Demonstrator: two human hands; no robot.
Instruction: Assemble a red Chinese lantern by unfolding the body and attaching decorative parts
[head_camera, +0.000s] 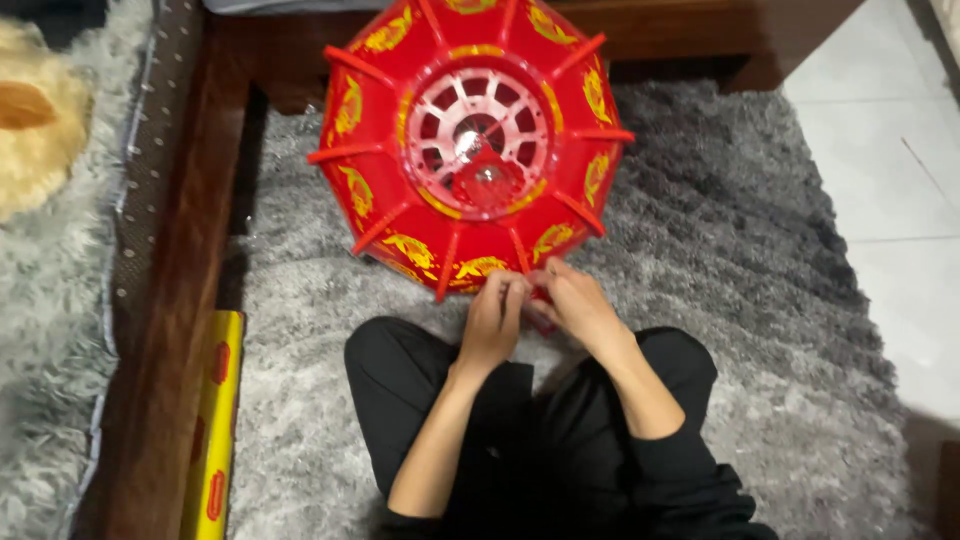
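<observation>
Grey shag rug (740, 250), head view: red lantern (470, 140) is lying before crossed legs. Left hand (492, 320) and right hand (578, 305) are both pinching its near rim; likely light, flimsy, best gripped by ribs.

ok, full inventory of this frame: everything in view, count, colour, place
round red plastic lantern with gold patterns: 1, red and gold, upper centre on the rug, near edge at the hands
shaggy grey rug: 1, grey, under the lantern and the person
long yellow box with red marks: 1, yellow, lower left beside the wooden frame
dark wooden frame: 1, brown, left and top edges
pale fluffy throw: 1, grey-white, far left
tan plush item: 1, top left
white tiled floor: right side
black trousers: person's legs, bottom centre
left hand: grip pinching the lantern's lower rim
right hand: grip on the same rim
</observation>
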